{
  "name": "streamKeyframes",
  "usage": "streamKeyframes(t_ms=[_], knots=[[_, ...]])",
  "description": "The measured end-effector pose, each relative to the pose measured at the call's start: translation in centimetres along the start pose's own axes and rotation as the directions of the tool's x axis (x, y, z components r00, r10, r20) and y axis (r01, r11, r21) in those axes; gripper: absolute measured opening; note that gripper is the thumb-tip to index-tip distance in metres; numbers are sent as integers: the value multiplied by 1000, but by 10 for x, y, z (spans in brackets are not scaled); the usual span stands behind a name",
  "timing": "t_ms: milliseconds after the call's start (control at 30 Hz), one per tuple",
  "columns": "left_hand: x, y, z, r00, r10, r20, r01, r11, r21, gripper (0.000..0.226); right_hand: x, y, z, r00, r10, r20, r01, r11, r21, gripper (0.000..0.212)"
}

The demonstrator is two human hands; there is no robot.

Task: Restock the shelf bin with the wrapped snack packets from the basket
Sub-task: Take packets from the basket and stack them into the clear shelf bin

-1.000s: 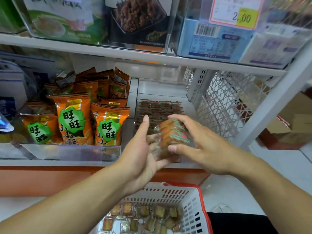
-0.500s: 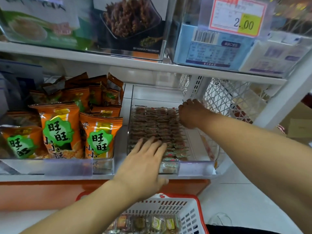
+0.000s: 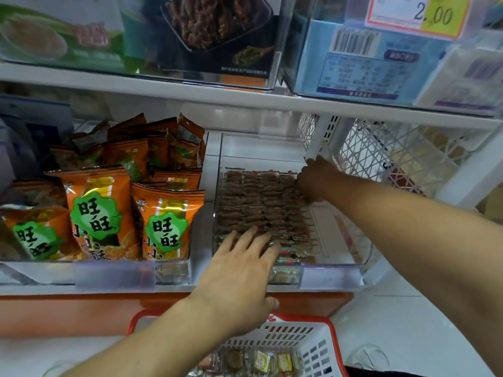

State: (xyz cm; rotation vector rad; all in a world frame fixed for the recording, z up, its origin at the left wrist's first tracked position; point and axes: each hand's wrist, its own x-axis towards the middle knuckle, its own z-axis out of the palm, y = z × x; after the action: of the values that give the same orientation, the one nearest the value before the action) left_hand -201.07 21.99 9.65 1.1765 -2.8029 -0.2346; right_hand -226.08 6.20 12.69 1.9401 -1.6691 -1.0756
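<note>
Nearest, at the bottom edge: a white plastic basket (image 3: pixel 313 346) with red rim, partly covered by the left forearm; inside, several wrapped snack packets (image 3: pixel 261 360), about five visible, the rest hidden.

Above the basket: left hand (image 3: pixel 239 278), fingers straight and spread, laid flat on the front rows of packets in the bin, gripping nothing. Just in front of the fingers, the clear front lip of the shelf bin (image 3: pixel 330 276), with an orange shelf edge (image 3: pixel 81 308) below it.

Inside the clear bin: small brown packets in red and green wrap (image 3: pixel 261 205), packed in tight rows from front toward the back; too many and too small for counting. Left bare: a strip of bin floor along the right wall and another behind the last row.

At the far right corner of the rows: right hand (image 3: pixel 315 178), in shadow, fingers curled down onto the packets near the bin wall; could not tell if something was pinched. Both hands well apart.

Left of the bin, just beside it: orange snack bags (image 3: pixel 166 221) with green labels, three upright in front, more behind, touching each other.

Right of the bin: white lattice panel (image 3: pixel 381 159) and white upright post, close to the right forearm.

Farthest, on the upper shelf (image 3: pixel 190 91): boxed goods and a price tag (image 3: pixel 432 14) reading 2.00.
</note>
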Motion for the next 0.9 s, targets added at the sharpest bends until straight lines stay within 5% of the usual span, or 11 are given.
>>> streamKeyframes(t_ms=[267,500,600,700,900], knots=[[2,2,2,1000,2,-16,-2,1000,-11,87,16,-1,8,998,15,-53,-13,999,37,37],[2,4,1,1000,-4,-14,4,1000,10,85,12,12,-11,998,62,-26,-49,930,364,18],[2,5,-1,1000,-9,-7,9,1000,17,85,11,12,-6,997,66,-37,-55,967,247,9],[2,5,-2,1000,-6,2,6,1000,30,84,8,6,-6,999,36,33,-38,998,55,24],[1,6,-2,1000,0,2,0,999,42,81,3,10,-14,986,95,-141,-69,982,175,18]])
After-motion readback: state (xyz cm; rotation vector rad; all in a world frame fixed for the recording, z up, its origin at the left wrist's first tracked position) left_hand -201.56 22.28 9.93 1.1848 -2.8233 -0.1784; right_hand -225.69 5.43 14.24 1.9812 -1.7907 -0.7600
